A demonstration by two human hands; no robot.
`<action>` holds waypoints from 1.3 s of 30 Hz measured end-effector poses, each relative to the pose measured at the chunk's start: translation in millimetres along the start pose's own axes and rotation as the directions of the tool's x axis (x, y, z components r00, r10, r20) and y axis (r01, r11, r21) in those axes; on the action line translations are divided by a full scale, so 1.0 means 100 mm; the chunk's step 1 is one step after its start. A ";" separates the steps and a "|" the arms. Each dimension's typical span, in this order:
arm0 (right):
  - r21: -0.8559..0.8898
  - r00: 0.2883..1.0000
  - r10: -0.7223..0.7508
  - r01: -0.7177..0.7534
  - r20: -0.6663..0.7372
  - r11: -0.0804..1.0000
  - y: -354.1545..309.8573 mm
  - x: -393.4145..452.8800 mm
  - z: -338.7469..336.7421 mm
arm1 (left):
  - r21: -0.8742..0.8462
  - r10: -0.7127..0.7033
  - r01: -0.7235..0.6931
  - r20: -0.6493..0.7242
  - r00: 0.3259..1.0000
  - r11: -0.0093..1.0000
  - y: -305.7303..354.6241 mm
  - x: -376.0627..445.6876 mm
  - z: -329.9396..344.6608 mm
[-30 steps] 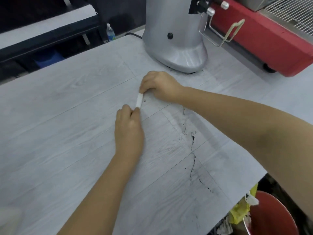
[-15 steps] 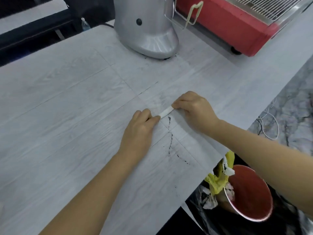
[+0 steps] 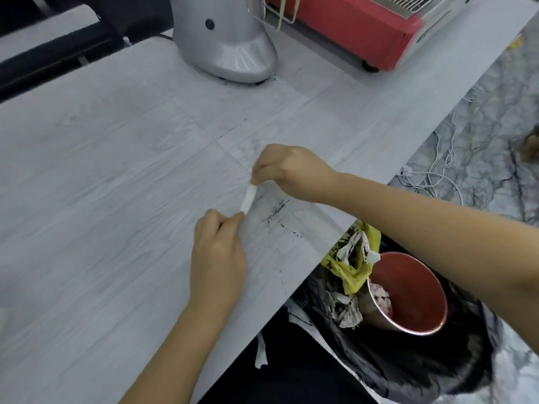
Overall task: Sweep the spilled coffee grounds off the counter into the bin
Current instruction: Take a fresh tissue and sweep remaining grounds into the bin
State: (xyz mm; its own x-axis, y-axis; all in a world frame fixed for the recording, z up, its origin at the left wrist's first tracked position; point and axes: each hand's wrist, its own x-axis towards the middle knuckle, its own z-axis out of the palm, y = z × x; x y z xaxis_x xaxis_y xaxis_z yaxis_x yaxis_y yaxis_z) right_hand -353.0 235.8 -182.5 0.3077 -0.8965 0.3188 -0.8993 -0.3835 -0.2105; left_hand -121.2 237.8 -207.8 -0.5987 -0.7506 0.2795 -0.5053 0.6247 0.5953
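Observation:
A thin white strip (image 3: 248,199), like folded paper, lies on edge across the pale wood-grain counter (image 3: 102,170). My left hand (image 3: 217,252) pinches its near end and my right hand (image 3: 287,170) pinches its far end. Just right of the strip lies a dark line of coffee grounds (image 3: 277,209), close to the counter's right edge, with a few specks nearer to me. Below that edge sits the bin (image 3: 388,345), a black bag holding crumpled paper, a yellow bag and a red metal-rimmed bucket (image 3: 408,290).
A silver grinder base (image 3: 230,48) stands at the back of the counter, with a red machine (image 3: 355,27) to its right. White cables (image 3: 437,170) lie on the marbled floor beyond the counter edge.
Both hands have dragged the strip and the grounds toward the counter's right edge. The camera has swung right, bringing the bin further into view.

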 end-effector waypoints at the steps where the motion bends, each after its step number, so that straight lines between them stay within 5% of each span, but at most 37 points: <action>1: 0.011 0.999 -0.051 0.051 0.006 0.999 -0.05 0.11 0.07 | 0.016 -0.036 0.036 -0.020 0.999 0.999 -0.02 -0.08 -0.04; 11: 0.125 0.987 -0.118 0.105 0.107 0.987 0.03 0.06 0.11 | 0.148 -0.009 0.008 0.009 1.000 0.989 0.24 -0.29 0.39; 25: -0.047 0.950 0.300 -0.297 0.083 0.954 0.23 -1.72 -0.59 | 0.038 0.297 -0.312 0.214 0.931 0.949 1.19 -0.19 1.02; 31: -0.077 0.965 0.192 -0.181 0.180 0.980 0.04 -1.73 -0.81 | -0.083 0.303 -0.292 0.243 0.921 0.953 1.13 -0.28 0.75; 39: 0.097 0.980 -0.177 0.167 0.096 0.981 -0.39 -0.46 -0.11 | 0.018 0.009 -0.013 0.199 0.980 1.000 0.43 -0.69 -0.16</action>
State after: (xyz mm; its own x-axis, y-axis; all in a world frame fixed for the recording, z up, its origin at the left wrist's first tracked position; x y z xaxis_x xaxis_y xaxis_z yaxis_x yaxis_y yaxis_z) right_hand -335.6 294.4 -178.5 0.4901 -0.8319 0.2603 -0.8008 -0.5477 -0.2425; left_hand -91.4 313.0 -189.2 -0.7149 -0.6871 0.1297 -0.5083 0.6381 0.5783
